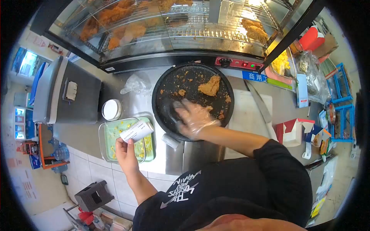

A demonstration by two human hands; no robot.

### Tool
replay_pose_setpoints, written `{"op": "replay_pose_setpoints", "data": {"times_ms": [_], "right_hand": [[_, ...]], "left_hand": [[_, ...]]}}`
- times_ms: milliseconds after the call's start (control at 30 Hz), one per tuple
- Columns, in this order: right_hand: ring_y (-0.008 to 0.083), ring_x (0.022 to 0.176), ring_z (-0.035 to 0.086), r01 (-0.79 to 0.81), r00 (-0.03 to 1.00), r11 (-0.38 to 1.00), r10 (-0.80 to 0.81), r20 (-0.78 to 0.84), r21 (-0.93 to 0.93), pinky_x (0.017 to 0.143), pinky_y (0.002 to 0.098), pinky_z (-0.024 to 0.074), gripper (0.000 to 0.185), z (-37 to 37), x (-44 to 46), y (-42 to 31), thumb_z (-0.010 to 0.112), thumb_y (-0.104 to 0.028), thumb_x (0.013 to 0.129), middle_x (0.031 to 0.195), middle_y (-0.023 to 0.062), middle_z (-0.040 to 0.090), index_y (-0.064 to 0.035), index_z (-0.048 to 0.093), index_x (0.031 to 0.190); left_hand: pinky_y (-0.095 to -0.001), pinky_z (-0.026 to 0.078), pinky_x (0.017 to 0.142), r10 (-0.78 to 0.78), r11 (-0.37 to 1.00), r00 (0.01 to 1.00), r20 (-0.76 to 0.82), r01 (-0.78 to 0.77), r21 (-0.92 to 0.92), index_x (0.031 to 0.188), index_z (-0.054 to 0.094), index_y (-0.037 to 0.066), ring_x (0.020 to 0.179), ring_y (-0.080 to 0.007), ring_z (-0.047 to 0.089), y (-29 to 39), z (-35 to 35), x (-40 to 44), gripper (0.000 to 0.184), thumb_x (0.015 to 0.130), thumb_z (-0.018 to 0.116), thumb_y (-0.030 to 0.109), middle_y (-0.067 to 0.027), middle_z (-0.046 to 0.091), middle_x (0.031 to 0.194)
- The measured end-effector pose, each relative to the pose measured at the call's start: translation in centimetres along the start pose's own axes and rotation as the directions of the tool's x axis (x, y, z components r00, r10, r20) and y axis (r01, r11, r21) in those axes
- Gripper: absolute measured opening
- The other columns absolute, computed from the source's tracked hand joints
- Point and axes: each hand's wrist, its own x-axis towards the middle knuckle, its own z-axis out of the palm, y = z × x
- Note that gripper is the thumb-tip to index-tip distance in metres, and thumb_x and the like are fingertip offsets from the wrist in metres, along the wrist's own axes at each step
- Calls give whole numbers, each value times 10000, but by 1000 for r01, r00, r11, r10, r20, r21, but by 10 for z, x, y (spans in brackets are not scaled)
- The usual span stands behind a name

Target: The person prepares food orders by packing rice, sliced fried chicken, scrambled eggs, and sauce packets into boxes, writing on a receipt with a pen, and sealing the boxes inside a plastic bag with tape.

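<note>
My left hand (126, 154) pinches a printed paper receipt (137, 131) between thumb and fingers. It holds the receipt over a green basket tray (149, 152) with yellow-green scraps in it. My right hand (196, 120), in a clear plastic glove, lies spread and slightly blurred over the round black pan (163, 90). A piece of fried chicken (210, 86) and scattered brown crumbs rest in the pan, beyond my fingers. Whether the gloved palm touches the pan's bottom, I cannot tell.
A glass warming cabinet (169, 57) with fried pieces stands behind the pan. To the right, a long knife (259, 102) lies on a white cutting board (241, 104). A white-lidded jar (111, 109) and a dark grey box (77, 92) stand left. Red-and-white cartons (293, 133) sit far right.
</note>
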Motion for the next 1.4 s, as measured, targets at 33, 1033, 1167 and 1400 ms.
{"op": "replay_pose_setpoints", "data": {"times_ms": [33, 1033, 1167, 1400], "right_hand": [[397, 1153, 376, -19, 996, 999, 15, 86, 39, 967, 445, 330, 605, 6, 11, -8, 508, -352, 790, 1314, 232, 292, -117, 310, 1311], [280, 1026, 540, -83, 989, 764, 144, -44, 640, 839, 350, 443, 754, -97, 48, 37, 654, -387, 722, 1140, 145, 547, -206, 253, 1333], [167, 887, 588, -355, 921, 856, 390, 18, -376, 706, 298, 479, 724, -30, 35, 88, 641, -367, 747, 1029, 109, 603, -224, 245, 1335], [222, 916, 586, -395, 918, 902, 376, 128, 176, 787, 317, 452, 671, -90, 47, 67, 633, -311, 756, 1037, 115, 596, -227, 286, 1323]], "left_hand": [[-259, 377, 838, 2, 1000, 1000, -6, -2, -11, 966, 484, 12, 901, -122, 507, -1, 4, -3, 125, 843, 502, 30, -85, 566, 964], [-269, 447, 734, 129, 897, 880, -457, 93, 432, 981, 455, -66, 816, -156, 553, -28, -73, -65, 203, 887, 458, 114, -138, 575, 896], [-263, 448, 721, 106, 911, 886, -452, 95, 401, 1079, 396, -61, 802, -162, 556, -35, -48, -52, 257, 871, 466, 73, -158, 570, 905], [-250, 439, 739, 45, 897, 933, -356, 119, 426, 1185, 425, 1, 848, -164, 558, -18, -59, -54, 371, 815, 424, -25, -149, 580, 926]]}}
